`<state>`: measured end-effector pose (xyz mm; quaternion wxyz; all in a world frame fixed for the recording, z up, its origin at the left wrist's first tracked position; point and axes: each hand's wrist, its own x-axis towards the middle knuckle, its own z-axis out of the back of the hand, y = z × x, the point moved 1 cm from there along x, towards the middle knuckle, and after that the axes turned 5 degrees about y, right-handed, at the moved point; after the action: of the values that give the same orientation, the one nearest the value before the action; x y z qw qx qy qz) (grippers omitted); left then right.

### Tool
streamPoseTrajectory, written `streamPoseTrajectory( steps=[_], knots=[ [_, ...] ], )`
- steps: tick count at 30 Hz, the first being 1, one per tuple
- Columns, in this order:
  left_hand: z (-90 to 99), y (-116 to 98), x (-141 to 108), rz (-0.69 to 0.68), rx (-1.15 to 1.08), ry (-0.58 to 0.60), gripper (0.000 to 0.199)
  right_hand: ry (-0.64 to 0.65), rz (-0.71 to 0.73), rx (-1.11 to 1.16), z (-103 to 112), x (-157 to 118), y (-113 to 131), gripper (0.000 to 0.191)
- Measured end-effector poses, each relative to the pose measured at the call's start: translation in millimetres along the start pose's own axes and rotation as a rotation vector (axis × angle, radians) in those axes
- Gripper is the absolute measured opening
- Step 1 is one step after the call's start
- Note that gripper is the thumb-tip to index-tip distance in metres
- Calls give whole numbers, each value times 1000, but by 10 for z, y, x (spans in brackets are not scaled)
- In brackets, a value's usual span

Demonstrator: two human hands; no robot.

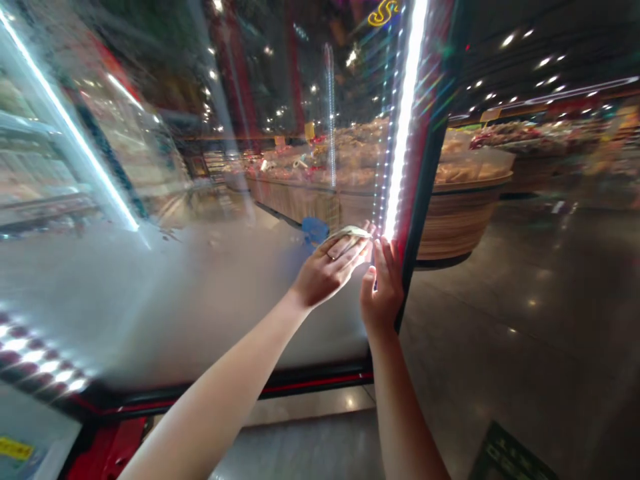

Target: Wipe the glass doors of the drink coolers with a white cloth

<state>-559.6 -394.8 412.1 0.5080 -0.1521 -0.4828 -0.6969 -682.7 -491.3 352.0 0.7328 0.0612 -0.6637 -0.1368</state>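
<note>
A large glass door (225, 280) with fogged lower glass fills the middle of the view. My left hand (325, 270), with a ring on one finger, lies against the glass near its right side. It presses a pale folded cloth (353, 231) there, mostly covered by the fingers. Just to the right, my right hand (384, 290) rests at the door's dark frame (417, 213), fingers stretched upward and thumb apart. Its fingertips reach the lower end of a bright light strip (406, 127). A blurred blue patch (314, 230) shows in the glass beside my left hand.
Lit shelves (40, 160) stand at the left, blurred. On the right, a wood-sided display bin (455, 220) full of packaged goods stands on the shiny floor (500, 320). A dark green sign (510, 457) lies at the bottom right.
</note>
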Motion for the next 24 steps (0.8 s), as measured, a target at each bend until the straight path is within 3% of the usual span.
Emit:
streamPoseTrajectory(
  steps=[4, 7, 11, 14, 17, 20, 22, 24],
  knots=[
    [218, 191, -101, -123, 84, -8, 49, -8, 19, 23, 8, 12, -22, 62],
    [428, 344, -99, -34, 152, -47, 46, -50, 16, 32, -39, 26, 87, 63],
    [450, 344, -132, 56, 130, -64, 46, -49, 71, 99, -169, 17, 381, 70],
    [475, 397, -299, -63, 89, 8, 47, -41, 89, 167, -245, -9, 554, 74],
    [658, 577, -491, -132, 66, 66, 54, -19, 85, 196, -298, -33, 635, 75],
    [842, 730, -566, 75, 103, 0, 57, 7, 87, 220, -365, -52, 697, 76],
    [869, 736, -568, 207, 121, -51, 58, 22, 92, 243, -423, -68, 754, 77],
    [828, 685, -592, 209, 126, -44, 58, 49, 104, 267, -481, -91, 815, 79]
  ],
)
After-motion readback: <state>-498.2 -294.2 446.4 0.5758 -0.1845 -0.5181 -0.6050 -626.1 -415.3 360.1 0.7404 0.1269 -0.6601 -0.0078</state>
